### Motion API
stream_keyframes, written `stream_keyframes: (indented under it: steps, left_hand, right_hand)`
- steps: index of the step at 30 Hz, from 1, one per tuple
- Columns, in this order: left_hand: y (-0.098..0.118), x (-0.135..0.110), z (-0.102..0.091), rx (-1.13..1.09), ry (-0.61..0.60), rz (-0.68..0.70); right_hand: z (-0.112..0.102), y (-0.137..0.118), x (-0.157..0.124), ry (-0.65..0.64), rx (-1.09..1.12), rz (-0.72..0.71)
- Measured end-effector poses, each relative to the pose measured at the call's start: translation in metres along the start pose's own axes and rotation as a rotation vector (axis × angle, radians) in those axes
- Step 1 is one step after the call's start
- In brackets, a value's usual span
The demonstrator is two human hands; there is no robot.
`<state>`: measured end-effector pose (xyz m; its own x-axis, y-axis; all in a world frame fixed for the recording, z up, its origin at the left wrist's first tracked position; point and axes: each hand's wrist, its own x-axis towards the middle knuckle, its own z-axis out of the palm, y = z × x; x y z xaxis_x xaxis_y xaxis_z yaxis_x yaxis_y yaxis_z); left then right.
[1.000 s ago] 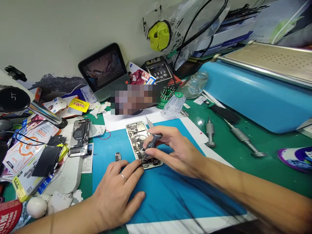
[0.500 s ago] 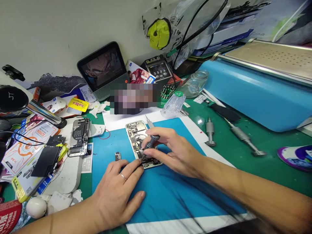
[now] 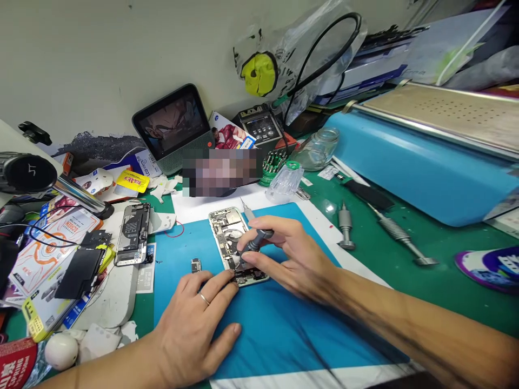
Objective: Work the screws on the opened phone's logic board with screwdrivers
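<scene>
An opened phone [image 3: 221, 237] lies on the blue mat [image 3: 259, 335], its inner parts showing. My right hand [image 3: 298, 259] pinches a small dark screwdriver [image 3: 259, 241] between thumb and fingers above the phone's lower half; its tip is hard to see. With fingers stretched out, my left hand [image 3: 198, 319] rests on the mat, and its index and middle fingertips touch the phone's lower left edge. A small metal-cased part [image 3: 195, 265] lies just beyond the left knuckles. Behind the phone, a thin pointed tool [image 3: 247, 209] is partly covered by my right fingers.
A detached phone screen [image 3: 133, 235] lies left on a white board among boxes. Two grey screwdrivers [image 3: 345, 226] [image 3: 405, 240] and a blue machine [image 3: 413, 167] stand or lie to the right. A bit holder [image 3: 273, 166], clear cup [image 3: 286, 181] and glass jar [image 3: 320, 147] sit behind.
The screwdriver's handle leans a little further right in my right hand. My left hand stays at the phone's edge. The whole view has shifted slightly.
</scene>
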<state>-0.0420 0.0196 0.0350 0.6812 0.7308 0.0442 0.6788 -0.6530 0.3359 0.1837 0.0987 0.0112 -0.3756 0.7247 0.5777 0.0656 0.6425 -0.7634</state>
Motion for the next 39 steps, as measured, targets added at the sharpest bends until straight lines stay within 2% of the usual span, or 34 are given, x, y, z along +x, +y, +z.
stream_keyframes:
  steps: [4, 8, 12, 20, 39]
  left_hand:
    - [0.000, -0.001, 0.000, -0.055, 0.072, -0.002]
    - [0.000, -0.004, -0.001, -0.138, 0.158, -0.060]
    - [0.000, -0.005, 0.000, -0.165, 0.174, -0.110]
    - [-0.001, -0.002, 0.000, -0.170, 0.206, -0.075]
    - [0.000, 0.000, -0.002, -0.251, 0.232, -0.063]
  right_hand:
    - [0.002, -0.004, -0.002, 0.010, 0.047, 0.012]
    - [0.006, -0.012, -0.003, 0.018, 0.190, 0.064]
    - [0.010, -0.018, -0.006, -0.021, 0.305, 0.125]
    - [0.012, -0.021, -0.007, -0.064, 0.367, 0.218]
    - [0.014, -0.022, -0.008, -0.083, 0.371, 0.154]
